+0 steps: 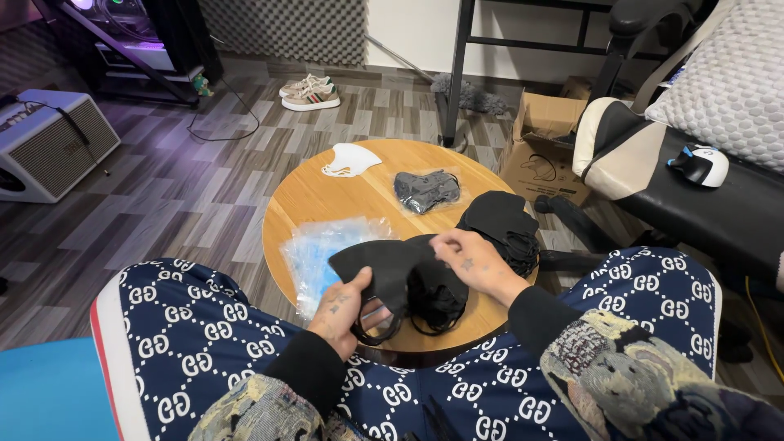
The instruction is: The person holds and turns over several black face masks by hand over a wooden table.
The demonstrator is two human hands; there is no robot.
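Wood of a small round table (327, 196) fills the middle of the view, its pale top standing on a floor of grey striped planks (163, 196). On it lie a white face mask (349, 158) at the far edge, a clear packet of dark masks (425, 190) beside it, a heap of black masks (502, 220) to the right, and a clear bag of blue masks (314, 249) near the front left. The left hand (341, 309) is clamped on the lower edge of a black face mask (384, 265), thumb on top. The right hand (474, 260) pinches the same mask's upper right corner, fingers closed on the cloth. The mask hangs just above the table's near side, over more black masks. Around stand a speaker (49, 143), a pair of sneakers (309, 91), a cardboard box (543, 147) and a chair (637, 155).
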